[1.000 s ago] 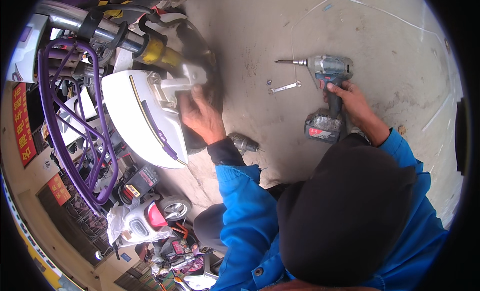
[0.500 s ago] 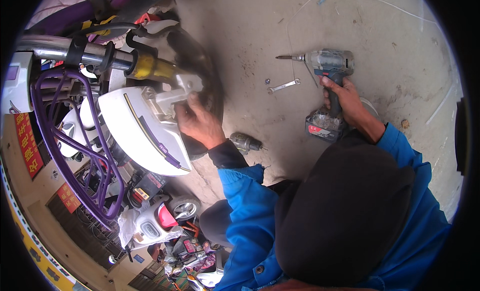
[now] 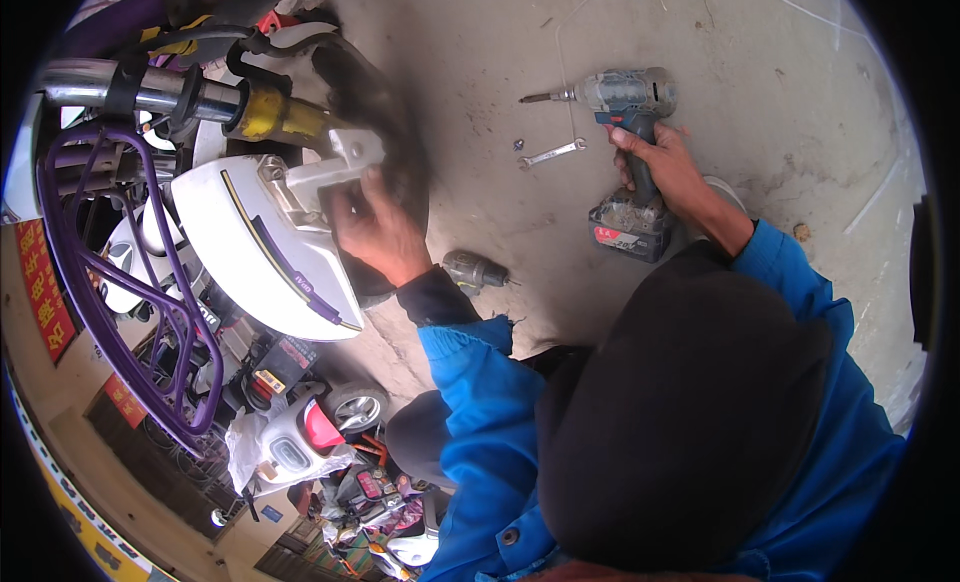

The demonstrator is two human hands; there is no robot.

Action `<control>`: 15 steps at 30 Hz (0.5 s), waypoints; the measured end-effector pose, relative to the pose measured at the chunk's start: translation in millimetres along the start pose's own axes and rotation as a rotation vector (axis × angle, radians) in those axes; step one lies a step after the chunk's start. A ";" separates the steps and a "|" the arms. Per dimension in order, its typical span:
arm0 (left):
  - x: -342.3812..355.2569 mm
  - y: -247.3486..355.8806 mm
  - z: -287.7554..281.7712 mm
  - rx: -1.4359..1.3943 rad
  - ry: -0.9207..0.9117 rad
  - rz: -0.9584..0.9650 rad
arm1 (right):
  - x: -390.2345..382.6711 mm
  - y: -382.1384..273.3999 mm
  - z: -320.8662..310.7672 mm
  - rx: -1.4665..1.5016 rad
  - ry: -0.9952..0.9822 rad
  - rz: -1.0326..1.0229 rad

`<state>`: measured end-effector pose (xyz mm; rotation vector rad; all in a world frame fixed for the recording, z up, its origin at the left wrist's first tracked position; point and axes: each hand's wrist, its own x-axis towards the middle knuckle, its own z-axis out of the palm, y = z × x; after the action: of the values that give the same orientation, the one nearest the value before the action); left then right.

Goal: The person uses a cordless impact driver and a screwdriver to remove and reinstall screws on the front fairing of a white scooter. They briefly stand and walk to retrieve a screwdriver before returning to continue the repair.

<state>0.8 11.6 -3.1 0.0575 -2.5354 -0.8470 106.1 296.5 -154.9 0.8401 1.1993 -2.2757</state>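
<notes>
My right hand (image 3: 663,169) is wrapped round the handle of a grey and blue cordless impact driver (image 3: 628,94). Its long bit points left over the floor, and its battery hangs below my fist. At the left, my left hand (image 3: 385,232) grips a silver-grey metal bracket (image 3: 345,160), the thumb up against it and the other fingers partly hidden behind. The bracket sits at the lower end of a yellow and chrome fork leg (image 3: 275,117), beside a white fender (image 3: 255,252) with a purple and yellow stripe. Behind these is a dark wheel (image 3: 405,132).
An open-end wrench (image 3: 553,155) lies on the concrete floor beside a small nut or bolt (image 3: 518,144). A second drill (image 3: 478,271) lies near my left wrist. A purple tube frame (image 3: 130,292) juts out at the left; parked scooters (image 3: 295,447) stand beyond it.
The whole view has shifted, so everything sits slightly further left and up. My left hand stays at the bracket and my right hand keeps its hold on the impact driver.
</notes>
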 end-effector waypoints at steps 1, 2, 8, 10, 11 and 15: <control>-1.9 -1.3 1.7 0.009 0.017 -0.009 | 0.7 -0.8 0.0 -0.017 0.027 0.001; -3.8 -0.8 4.9 0.017 0.033 -0.020 | 1.1 -1.9 -0.7 -0.035 0.056 0.001; -43.4 -15.9 33.7 -0.006 0.357 -0.059 | -20.3 -35.0 -26.2 -1.537 0.101 -0.263; -77.2 -36.9 59.6 -0.103 0.240 -0.222 | -32.9 -48.7 -13.8 -1.663 0.082 -0.354; -85.1 -36.7 67.4 -0.043 -0.005 -0.338 | -32.9 -52.4 -5.7 -1.717 0.067 -0.410; -101.3 -31.7 97.3 0.230 -0.426 -0.355 | -21.4 -47.5 29.7 -1.509 -0.023 -0.707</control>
<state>45.0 58.7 -131.9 0.4568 -3.0755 -0.7515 83.1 298.7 -99.6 -0.2531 2.7699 -0.9873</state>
